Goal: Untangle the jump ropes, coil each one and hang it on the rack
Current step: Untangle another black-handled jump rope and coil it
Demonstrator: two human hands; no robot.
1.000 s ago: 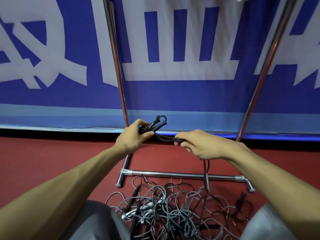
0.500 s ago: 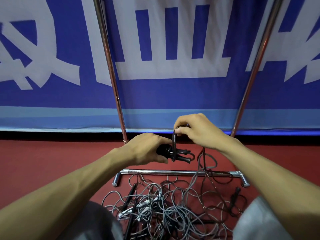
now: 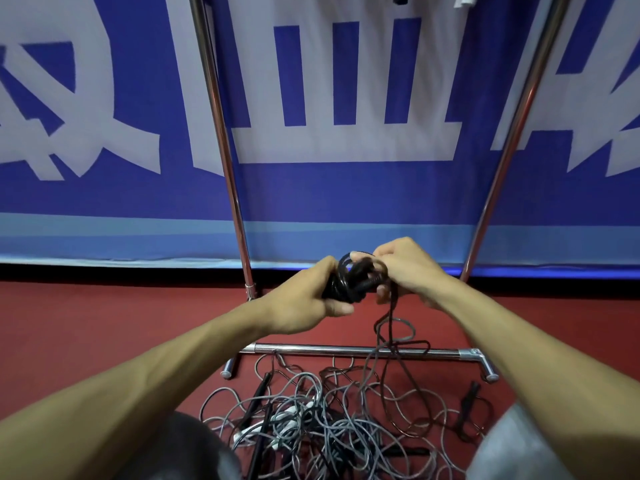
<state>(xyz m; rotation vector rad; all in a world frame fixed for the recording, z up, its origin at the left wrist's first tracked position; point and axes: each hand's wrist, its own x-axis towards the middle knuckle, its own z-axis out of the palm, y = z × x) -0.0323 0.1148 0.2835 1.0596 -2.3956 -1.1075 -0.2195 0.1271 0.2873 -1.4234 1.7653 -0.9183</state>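
The bar (image 3: 346, 350) lies across the floor (image 3: 104, 323). A left post (image 3: 221, 150) and a right post (image 3: 512, 140) rise behind its two ends, and the banner (image 3: 346, 188) hangs behind both. The pile (image 3: 329, 420) lies on the floor on the near side of the bar. Above the bar the left hand (image 3: 304, 303) and right hand (image 3: 412, 271) meet around a coil (image 3: 353, 282). A strand (image 3: 391, 327) hangs from the coil, crosses the bar and runs into the pile.

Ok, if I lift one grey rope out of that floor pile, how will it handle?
Probably floppy: the grey ropes lie in loose, curling loops. It will likely drag neighbours along, since strands cross each other many times. Probably light too: the dark rope hanging from the right hand is thin and slack.
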